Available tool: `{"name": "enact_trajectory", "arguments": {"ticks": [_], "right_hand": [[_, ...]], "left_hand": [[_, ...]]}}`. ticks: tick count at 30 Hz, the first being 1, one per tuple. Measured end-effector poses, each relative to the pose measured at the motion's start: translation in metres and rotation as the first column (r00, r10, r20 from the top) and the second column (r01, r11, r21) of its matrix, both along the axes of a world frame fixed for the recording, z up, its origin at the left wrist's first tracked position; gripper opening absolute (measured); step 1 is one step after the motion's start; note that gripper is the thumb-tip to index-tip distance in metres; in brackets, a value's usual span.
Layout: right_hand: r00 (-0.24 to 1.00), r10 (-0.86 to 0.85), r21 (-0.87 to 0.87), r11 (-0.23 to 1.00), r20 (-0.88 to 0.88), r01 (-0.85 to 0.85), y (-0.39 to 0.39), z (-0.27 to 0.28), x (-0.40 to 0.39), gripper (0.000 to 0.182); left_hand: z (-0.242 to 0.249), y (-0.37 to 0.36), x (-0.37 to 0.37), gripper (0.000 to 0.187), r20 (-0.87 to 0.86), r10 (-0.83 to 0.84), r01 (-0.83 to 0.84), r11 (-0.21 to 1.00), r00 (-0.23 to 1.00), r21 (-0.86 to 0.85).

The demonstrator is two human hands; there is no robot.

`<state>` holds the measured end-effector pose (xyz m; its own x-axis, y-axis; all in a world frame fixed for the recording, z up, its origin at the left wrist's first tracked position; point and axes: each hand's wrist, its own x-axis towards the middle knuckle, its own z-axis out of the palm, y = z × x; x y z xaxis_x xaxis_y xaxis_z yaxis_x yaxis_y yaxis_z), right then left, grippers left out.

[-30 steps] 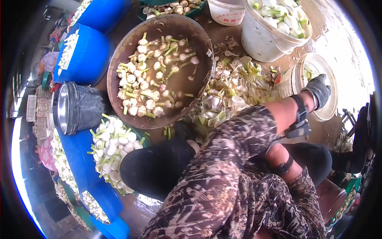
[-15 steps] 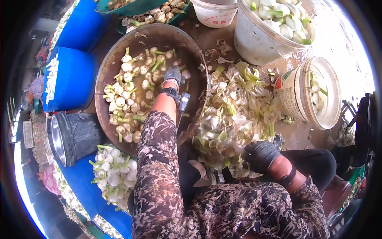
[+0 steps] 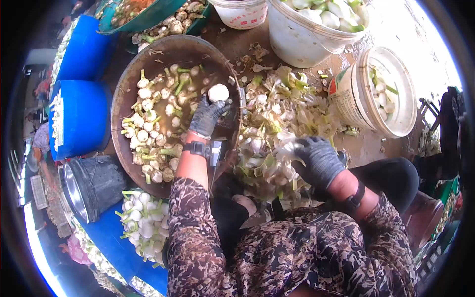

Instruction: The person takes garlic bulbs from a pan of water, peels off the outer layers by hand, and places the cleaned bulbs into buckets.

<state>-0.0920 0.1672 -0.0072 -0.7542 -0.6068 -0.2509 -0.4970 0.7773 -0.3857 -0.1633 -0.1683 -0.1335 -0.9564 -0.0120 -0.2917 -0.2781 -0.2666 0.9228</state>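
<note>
My left hand point(image 3: 207, 118), in a dark wet glove, holds a white garlic bulb point(image 3: 218, 93) over the right side of a big round basin point(image 3: 123, 79). In the basin's murky water float many garlic bulbs point(image 3: 148, 116) with short green stems. My right hand point(image 3: 318, 162), gloved in grey, hovers over a heap of peeled garlic skins point(image 3: 284, 111). Its fingers are curled, with something pale and blurred at the fingertips that I cannot make out. Each wrist wears a dark strap; the left one carries a small device point(image 3: 215, 152).
White buckets of peeled garlic stand upright point(image 3: 307, 47) and tipped toward me point(image 3: 368, 89) at the right. Blue tubs point(image 3: 81, 119) and a dark bucket point(image 3: 101, 185) flank the basin's left. Trimmed white garlic point(image 3: 146, 220) lies piled nearer me. Green basins point(image 3: 143, 22) sit at the back.
My left hand has come up out of the water with a garlic bulb in its fingers. My right hand has risen from the heap's near edge and moved forward. The view has shifted slightly.
</note>
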Motion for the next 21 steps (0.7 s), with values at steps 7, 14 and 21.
{"name": "enact_trajectory", "arguments": {"ticks": [7, 14, 21], "right_hand": [[0.928, -0.367, -0.499, 0.795, 0.06, 0.346, 0.007, 0.017, -0.005, 0.023], [0.903, -0.426, -0.517, 0.786, -0.055, 0.339, 0.034, 0.047, 0.01, 0.032], [0.974, -0.215, -0.044, 0.976, -0.073, 0.212, 0.057, 0.059, 0.023, 0.038]], "left_hand": [[0.111, 0.091, 0.046, 0.064, -0.259, -0.144, 0.112, 0.984, 0.955, -0.135], [0.144, 0.167, 0.107, 0.056, -0.336, -0.22, 0.09, 0.928, 0.916, -0.362], [0.142, 0.183, 0.143, 0.057, -0.196, -0.183, 0.118, 0.946, 0.963, -0.303]]}}
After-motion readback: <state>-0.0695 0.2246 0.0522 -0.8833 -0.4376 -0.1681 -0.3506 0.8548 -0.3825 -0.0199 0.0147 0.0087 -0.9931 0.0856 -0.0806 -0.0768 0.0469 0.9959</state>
